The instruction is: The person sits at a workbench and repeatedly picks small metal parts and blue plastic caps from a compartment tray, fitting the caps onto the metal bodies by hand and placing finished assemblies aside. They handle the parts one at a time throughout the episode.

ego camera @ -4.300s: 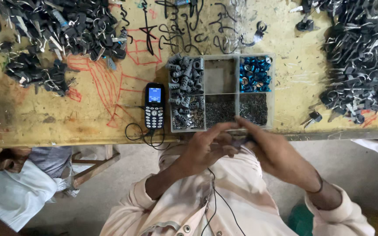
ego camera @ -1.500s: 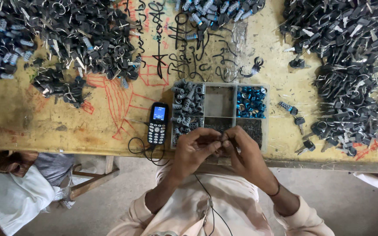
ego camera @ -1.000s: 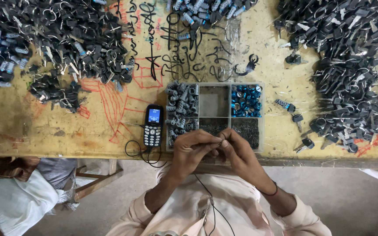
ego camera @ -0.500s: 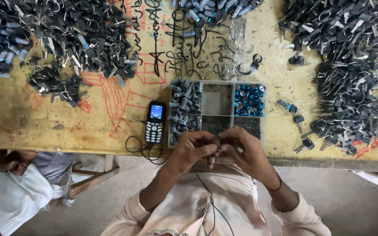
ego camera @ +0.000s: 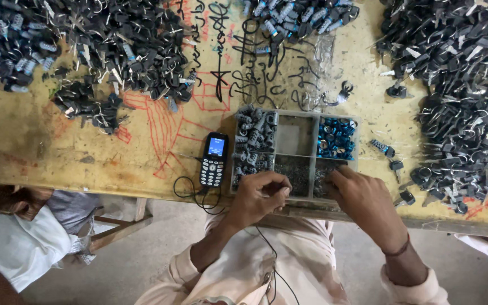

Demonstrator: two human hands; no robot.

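Below, a yellow bench (ego camera: 142, 152) bears heaps of dark parts (ego camera: 458, 85) and a six-cell tray (ego camera: 296, 154) near its front edge. Left hand (ego camera: 258, 197) is curled at the tray's front, fingertips pinched; what it holds is hidden. Right hand (ego camera: 362, 197), fingers bent down, dips into the near right cell of tiny bits (ego camera: 324, 175); its grasp is hidden

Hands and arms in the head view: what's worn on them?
Both hands, left and right, are bare, no gloves. Pale cream sleeves pushed back up the forearms. A thin dark band circles the right wrist. A thin black cable runs down the shirt front.
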